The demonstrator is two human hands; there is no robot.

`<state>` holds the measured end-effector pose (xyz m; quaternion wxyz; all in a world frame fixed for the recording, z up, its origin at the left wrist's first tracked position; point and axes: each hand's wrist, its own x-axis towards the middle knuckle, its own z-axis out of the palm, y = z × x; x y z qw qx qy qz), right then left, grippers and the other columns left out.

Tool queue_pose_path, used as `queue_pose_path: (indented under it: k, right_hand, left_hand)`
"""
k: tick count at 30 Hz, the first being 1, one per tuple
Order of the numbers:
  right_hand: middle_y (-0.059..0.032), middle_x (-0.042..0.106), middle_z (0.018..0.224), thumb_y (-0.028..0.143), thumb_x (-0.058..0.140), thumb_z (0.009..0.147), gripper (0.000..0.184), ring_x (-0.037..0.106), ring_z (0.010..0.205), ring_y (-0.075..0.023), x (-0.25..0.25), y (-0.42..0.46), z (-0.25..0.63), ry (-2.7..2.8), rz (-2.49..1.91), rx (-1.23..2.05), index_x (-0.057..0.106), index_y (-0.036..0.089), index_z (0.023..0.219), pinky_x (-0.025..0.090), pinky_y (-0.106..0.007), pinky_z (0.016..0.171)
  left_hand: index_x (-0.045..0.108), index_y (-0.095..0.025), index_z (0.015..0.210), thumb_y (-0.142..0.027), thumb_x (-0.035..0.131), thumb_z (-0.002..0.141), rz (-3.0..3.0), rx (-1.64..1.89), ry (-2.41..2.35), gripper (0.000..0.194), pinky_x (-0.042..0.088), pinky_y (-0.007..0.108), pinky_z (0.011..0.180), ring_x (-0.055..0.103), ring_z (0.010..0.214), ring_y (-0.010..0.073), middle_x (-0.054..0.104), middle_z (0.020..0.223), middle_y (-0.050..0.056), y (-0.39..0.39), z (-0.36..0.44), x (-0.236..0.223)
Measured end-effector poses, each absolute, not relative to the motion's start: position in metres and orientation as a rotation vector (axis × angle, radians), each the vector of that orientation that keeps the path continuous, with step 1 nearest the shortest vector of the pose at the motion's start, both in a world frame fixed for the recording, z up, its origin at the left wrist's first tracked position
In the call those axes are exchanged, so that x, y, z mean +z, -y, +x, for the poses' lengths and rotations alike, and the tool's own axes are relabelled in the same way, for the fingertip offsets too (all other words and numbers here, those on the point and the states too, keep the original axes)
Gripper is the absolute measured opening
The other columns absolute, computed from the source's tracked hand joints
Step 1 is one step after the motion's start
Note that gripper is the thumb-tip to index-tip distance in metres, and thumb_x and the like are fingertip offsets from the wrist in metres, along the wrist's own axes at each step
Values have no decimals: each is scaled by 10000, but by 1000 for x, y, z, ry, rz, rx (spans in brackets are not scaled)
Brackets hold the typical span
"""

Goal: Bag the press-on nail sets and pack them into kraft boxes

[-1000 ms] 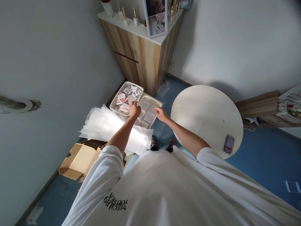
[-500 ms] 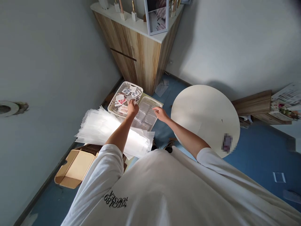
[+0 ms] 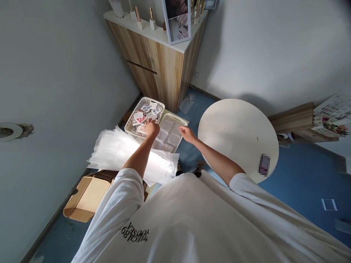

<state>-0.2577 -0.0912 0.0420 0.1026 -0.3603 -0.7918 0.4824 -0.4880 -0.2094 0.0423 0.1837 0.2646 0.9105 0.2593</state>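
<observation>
My left hand (image 3: pixel 152 128) reaches over a white perforated basket (image 3: pixel 127 128) with its fingers apart, touching or just above the packets inside. Those are small packs of what look like press-on nails, one with a red set (image 3: pixel 140 119), another with blue-grey ones (image 3: pixel 146 107). Beside it, a second white basket (image 3: pixel 178 117) contains clear plastic boxes (image 3: pixel 173 139). Over that basket's right rim is my right hand (image 3: pixel 187 134), fingers curled together in a pinch; whatever they may hold is too small or transparent to make out.
A stack of translucent white sheets (image 3: pixel 109 149) lies in front of the baskets, above an open cardboard box (image 3: pixel 89 195). The round white table (image 3: pixel 236 128) stands at right, a blurred-out object on it. Behind is a wooden cabinet (image 3: pixel 167 73) with bottles and a picture frame on top.
My left hand has moved slightly left and down over the packets, its fingers loosening from a pinch. My right hand has stayed nearly still. The view has tilted a little.
</observation>
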Motion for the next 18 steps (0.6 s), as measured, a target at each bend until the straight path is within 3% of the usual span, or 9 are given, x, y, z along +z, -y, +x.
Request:
queue_pose_path:
  k: [4,9,14,18]
  right_hand:
    - [-72,787,1269,160,539,964,331,740,1111,-219,39,89,-251,2341,-1089,1461,792,223,1168,561,-399,1070]
    - [-68,796,1244,134,544,965,321,744,1112,-214,38,89,-253,2342,-1099,1463,793,217,1151,558,-390,1073]
    - [-76,800,1232,143,569,976,294,751,1130,-219,39,89,-259,2339,-1074,1487,790,207,1159,560,-373,1070]
    - [-78,804,1220,148,579,978,285,752,1138,-224,38,91,-265,2333,-1065,1498,792,209,1158,561,-374,1073]
  left_hand:
    - [730,-200,1305,-177,586,844,842,689,-2528,484,285,719,1250,369,1546,446,537,1621,171,210,-480,41]
    - [654,-176,1418,-216,534,903,871,607,-2536,531,218,751,1255,312,1583,436,430,1704,183,210,-477,41]
    - [495,-132,1599,-236,434,982,974,401,-2575,628,190,692,1284,263,1615,400,359,1744,187,214,-475,49]
    - [446,-121,1636,-229,408,1003,1044,429,-2651,644,211,631,1292,306,1602,373,410,1717,187,220,-471,63]
